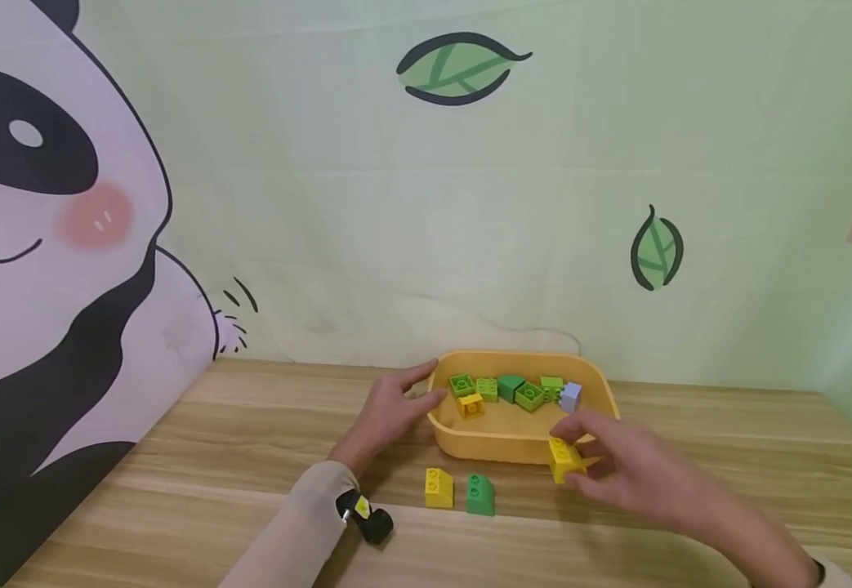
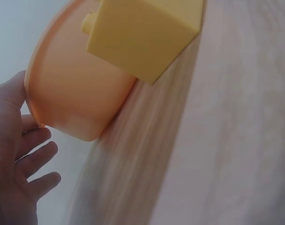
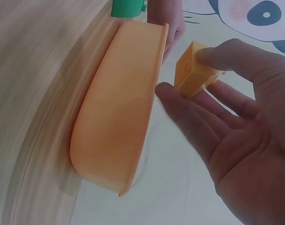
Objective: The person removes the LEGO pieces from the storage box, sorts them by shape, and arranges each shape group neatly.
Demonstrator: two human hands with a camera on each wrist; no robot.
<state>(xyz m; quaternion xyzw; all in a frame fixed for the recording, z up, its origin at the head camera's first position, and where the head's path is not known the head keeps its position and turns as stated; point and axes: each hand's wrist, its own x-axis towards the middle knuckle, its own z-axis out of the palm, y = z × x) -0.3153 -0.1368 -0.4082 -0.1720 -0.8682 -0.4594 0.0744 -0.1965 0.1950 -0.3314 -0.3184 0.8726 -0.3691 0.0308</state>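
A yellow toy brick with studs is pinched between the thumb and fingers of my right hand, over the near right rim of an orange tray. In the right wrist view the same yellow brick shows above the tray wall. My left hand rests at the tray's left end, its fingers loosely extended; in the left wrist view the left hand touches the rim. Before the tray, a yellow sloped brick and a green sloped brick stand side by side, apart.
Inside the tray lie several green bricks, an orange-yellow brick and a pale blue brick. The wooden table meets a pale green backdrop with a panda and leaves, close behind the tray.
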